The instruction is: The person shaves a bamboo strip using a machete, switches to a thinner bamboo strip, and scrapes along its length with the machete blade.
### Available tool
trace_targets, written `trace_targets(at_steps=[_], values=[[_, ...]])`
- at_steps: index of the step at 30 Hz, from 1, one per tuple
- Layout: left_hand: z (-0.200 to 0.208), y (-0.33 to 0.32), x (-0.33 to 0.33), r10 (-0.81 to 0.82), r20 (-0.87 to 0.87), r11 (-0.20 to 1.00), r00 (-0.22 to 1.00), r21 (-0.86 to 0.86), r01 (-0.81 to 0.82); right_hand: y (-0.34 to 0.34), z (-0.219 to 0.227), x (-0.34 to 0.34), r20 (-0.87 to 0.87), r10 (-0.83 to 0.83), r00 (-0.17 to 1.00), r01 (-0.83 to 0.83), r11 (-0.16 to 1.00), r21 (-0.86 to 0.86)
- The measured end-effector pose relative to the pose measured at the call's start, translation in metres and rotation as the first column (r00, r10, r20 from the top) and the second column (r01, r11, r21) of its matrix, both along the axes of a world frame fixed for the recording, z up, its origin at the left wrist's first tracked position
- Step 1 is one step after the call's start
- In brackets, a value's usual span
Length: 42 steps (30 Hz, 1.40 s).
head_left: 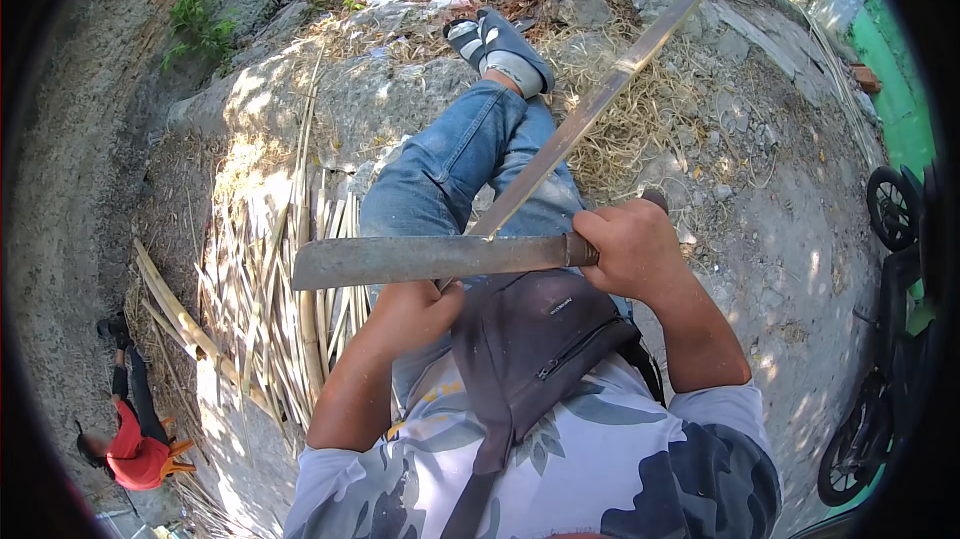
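My right hand [632, 247] is closed round the handle of a machete [410, 259]. The broad, worn blade lies across my lap, its tip toward the left. A long split bamboo strip [575, 134] slants from the upper right over my legs down to the blade's edge. Just below the blade, my left hand [418, 313] is closed with the thumb on top, gripping the strip's near end; the blade hides part of this grip. The strip passes behind the blade, close to its middle.
Many thin bamboo strips [260, 309] lie piled left of my legs, with thicker split bamboo pieces [190, 324] beside them. A person in red [138, 454] sits at the lower left. A parked motorcycle [870, 429] stands at the right. A dark sling bag [535, 324] hangs across my front.
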<state>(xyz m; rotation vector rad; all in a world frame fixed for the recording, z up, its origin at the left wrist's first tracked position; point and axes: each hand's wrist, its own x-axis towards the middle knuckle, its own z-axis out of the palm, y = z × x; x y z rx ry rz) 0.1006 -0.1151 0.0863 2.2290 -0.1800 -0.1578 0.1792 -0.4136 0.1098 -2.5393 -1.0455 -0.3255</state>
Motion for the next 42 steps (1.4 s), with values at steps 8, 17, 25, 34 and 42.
trace_targets(at_steps=[8, 17, 25, 34, 42], values=[[0.012, -0.024, 0.005, 0.004, -0.042, 0.998, 0.999, -0.061, -0.006, 0.020, -0.009, -0.001, -0.059, -0.071, 0.996, 0.071, 0.997, 0.004], [0.012, 0.047, -0.022, 0.268, -0.136, 0.948, 0.954, -0.139, -0.287, -0.038, 0.002, 0.014, -0.055, -0.316, 0.947, 0.319, 0.945, 0.078], [-0.023, 0.056, -0.048, 0.462, -0.293, 0.791, 0.837, -0.290, -0.538, -0.069, -0.008, 0.007, -0.244, -0.451, 0.859, 0.495, 0.853, 0.166], [-0.011, 0.016, -0.030, 0.288, -0.202, 0.928, 0.936, -0.184, -0.325, 0.025, -0.003, -0.003, -0.104, 0.020, 0.994, -0.024, 0.999, -0.036], [-0.007, 0.031, -0.057, 0.139, -0.253, 0.984, 0.957, -0.077, -0.163, -0.030, 0.014, 0.056, -0.193, -0.381, 0.904, 0.412, 0.898, 0.158]])
